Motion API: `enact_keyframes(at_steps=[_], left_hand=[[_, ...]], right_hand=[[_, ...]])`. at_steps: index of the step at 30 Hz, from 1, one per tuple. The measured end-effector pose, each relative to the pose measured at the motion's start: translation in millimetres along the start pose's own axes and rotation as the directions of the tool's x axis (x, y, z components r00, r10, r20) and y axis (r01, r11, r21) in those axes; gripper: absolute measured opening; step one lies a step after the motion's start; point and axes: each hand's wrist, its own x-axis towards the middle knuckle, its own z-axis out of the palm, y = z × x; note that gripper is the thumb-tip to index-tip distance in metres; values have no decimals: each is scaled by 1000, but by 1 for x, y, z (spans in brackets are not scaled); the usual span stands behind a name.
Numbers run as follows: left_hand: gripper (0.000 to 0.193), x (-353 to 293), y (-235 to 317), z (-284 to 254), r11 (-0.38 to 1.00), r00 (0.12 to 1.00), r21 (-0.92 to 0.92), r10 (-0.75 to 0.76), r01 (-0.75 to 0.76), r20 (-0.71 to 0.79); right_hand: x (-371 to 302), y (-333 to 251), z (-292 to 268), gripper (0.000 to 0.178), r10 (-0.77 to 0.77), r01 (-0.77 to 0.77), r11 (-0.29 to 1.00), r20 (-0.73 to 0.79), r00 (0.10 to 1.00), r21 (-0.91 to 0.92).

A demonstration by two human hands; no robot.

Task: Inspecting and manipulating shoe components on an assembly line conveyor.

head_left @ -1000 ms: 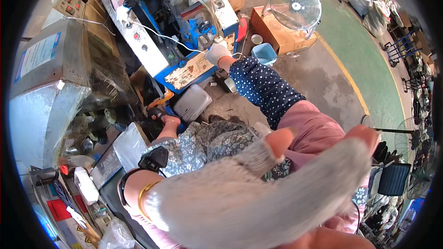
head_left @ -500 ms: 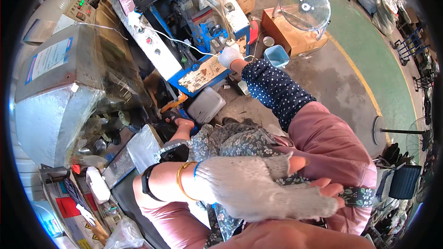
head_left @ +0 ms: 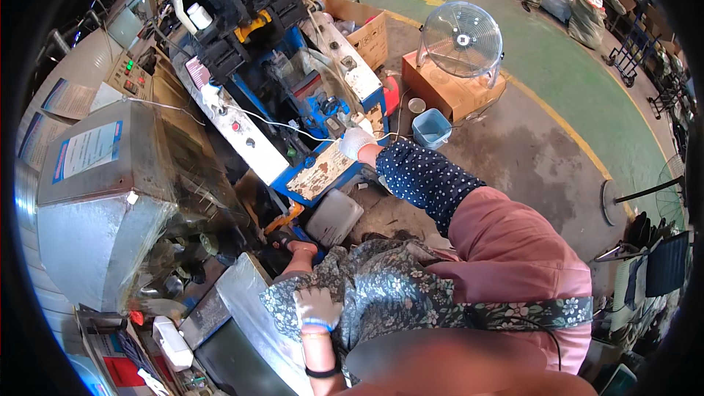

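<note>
My left hand (head_left: 317, 308), in a pale knitted glove with bare fingertips, lies flat on the dark floral apron (head_left: 389, 286) over my lap. Its fingers are stretched out and hold nothing. My right arm, in a dark polka-dot sleeve cover (head_left: 425, 176), reaches forward to the front corner of the blue and white machine (head_left: 319, 176). There my right hand (head_left: 356, 144), gloved too, is curled closed beside a cream-coloured part (head_left: 360, 123). A white cable (head_left: 282, 123) runs up to that hand; what the fingers grip is hidden.
A metal-cased unit (head_left: 95, 183) stands at left. Under the machine's front sits a grey plastic canister (head_left: 335, 218). To the right are a blue bucket (head_left: 432, 129) and a round fan (head_left: 463, 39) on a cardboard box (head_left: 440, 88). A metal sheet surface (head_left: 249, 297) lies beside my left arm.
My left hand has dropped from in front of my body, to the left, onto the apron. My right hand stays at the machine's corner. The view has tilted up, showing more of the machine.
</note>
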Motion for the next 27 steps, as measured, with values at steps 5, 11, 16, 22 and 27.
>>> enact_keyframes(at_steps=[5, 11, 16, 22, 27], left_hand=[[40, -19, 3, 59, 992, 830, -98, 13, -81, -558], [35, -16, 16, 44, 983, 795, -180, -77, -41, -602], [35, -21, 18, 43, 986, 775, -163, -77, -35, -628], [33, -20, 21, 45, 986, 766, -165, -90, -20, -636], [32, -19, 20, 43, 988, 774, -154, -83, -19, -628]], right_hand=[[12, 10, 15, 38, -99, 104, 987, 51, 994, -120], [29, 17, 35, 30, -167, 175, 946, 53, 985, -272], [21, 12, 22, 33, -8, 15, 991, 55, 998, -130], [9, 5, 9, 33, 36, -33, 998, 41, 999, -58], [13, 8, 15, 35, -5, 6, 998, 20, 1000, -63]])
